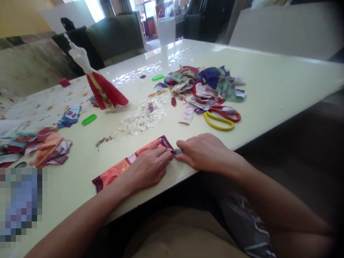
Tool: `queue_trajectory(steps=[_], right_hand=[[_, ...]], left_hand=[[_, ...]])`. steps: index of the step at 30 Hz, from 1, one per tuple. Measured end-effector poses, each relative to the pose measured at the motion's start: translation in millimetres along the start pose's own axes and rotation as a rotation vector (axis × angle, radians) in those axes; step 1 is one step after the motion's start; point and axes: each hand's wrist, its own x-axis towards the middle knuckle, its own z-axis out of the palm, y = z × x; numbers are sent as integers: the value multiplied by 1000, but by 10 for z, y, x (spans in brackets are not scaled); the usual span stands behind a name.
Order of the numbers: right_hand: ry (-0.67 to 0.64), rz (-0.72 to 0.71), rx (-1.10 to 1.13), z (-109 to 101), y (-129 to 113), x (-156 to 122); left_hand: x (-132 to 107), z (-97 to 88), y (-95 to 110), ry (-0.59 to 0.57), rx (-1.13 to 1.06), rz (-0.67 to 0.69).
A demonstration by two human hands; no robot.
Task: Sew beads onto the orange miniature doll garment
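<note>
Left hand lies flat, pressing a patchwork fabric strip to the desk. From my seat, the strip's long axis runs diagonally up toward my right hand, which narrowly pinches a small metal piece at its far end. I count yellow-handled scissors, red-handled scissors, two green plastic clips, and two fabric-scrap heaps.
</note>
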Motion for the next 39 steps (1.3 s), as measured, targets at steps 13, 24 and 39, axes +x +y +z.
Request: queue_trajectory(steps=[13, 24, 39], right_hand=[[-20, 31, -1, -85, 4, -100], [-78, 58, -42, -87, -55, -70], [-92, 250, -72, -85, 11, -166]], left_hand=[[-39, 18, -8, 75, -143, -64], [-154, -127, -26, 192, -685, -284], [-368, -227, -216, 101, -175, -269]])
